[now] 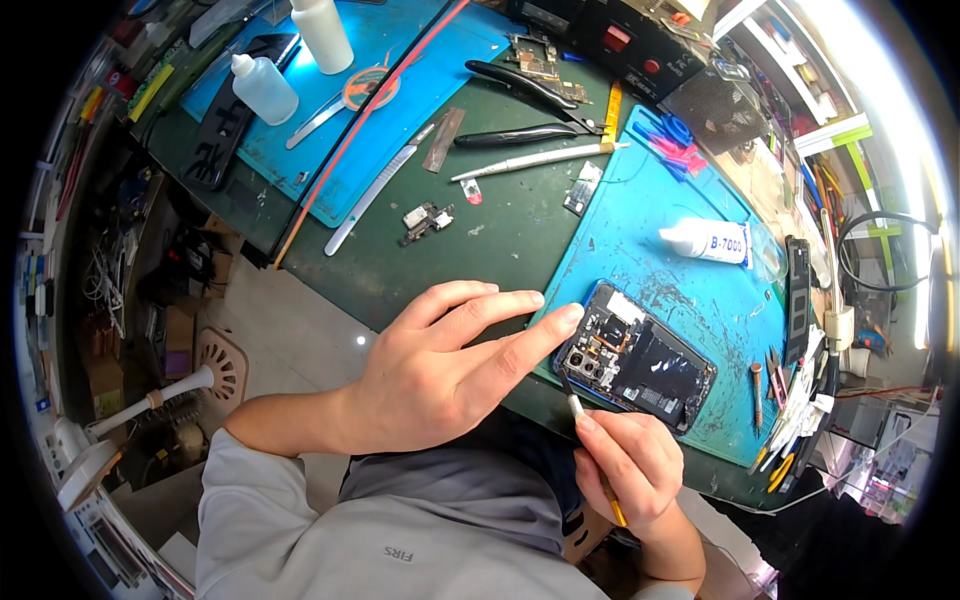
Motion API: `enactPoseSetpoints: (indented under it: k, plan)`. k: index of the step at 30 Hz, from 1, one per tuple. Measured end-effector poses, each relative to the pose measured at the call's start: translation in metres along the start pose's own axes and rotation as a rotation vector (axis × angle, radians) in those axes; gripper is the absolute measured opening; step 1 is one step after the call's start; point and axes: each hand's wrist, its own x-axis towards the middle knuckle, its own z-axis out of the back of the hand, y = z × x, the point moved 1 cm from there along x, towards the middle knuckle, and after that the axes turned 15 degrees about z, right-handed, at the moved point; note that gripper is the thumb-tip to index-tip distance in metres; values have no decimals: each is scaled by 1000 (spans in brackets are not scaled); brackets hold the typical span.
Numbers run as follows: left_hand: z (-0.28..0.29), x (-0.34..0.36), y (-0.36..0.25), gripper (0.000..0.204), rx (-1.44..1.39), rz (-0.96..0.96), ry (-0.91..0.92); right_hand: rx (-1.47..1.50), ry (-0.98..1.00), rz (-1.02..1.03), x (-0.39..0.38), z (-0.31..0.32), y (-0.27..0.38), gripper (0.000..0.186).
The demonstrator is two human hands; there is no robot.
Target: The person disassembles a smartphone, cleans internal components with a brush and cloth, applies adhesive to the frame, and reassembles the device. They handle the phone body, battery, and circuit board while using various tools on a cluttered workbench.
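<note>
An opened smartphone (650, 365), its back cover off, lies on the right-hand blue work mat (735, 400). Inside it show the camera lenses, the circuit board and a black battery. My right hand (630, 460), at the phone's near left corner, pinches a slim yellow-handled tool (612, 500) with a pale collar and a thin dark tip. That tip is at the phone's edge beside the cameras; I cannot tell if it touches. My left hand (450, 370) has its fingers spread and holds nothing. Its index fingertip reaches the phone's upper left edge, contact unclear.
A white glue tube (705, 241) lies beyond the phone. Pliers (520, 135), tweezers (380, 190) and a pen-shaped tool (540, 160) lie farther off. Two bottles (265, 90) stand on the left-hand mat. Swabs and tools (800, 420) crowd the right edge.
</note>
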Motion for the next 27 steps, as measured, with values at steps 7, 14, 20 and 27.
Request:
enactPoseSetpoints:
  k: [7, 14, 20, 27]
  plan:
    - [1, 2, -2, 52, 1, -2, -7, 13, -2, 1, 1, 1, -1, 41]
    - [4, 3, -1, 55, 15, -18, 24, 11, -14, 1, 0, 1, -1, 40]
    - [14, 54, 13, 69, -236, 39, 301, 25, -7, -12, 0, 2, -1, 41]
    - [2, 67, 23, 61, -228, 83, 414, 30, -2, -19, 0, 2, -1, 43]
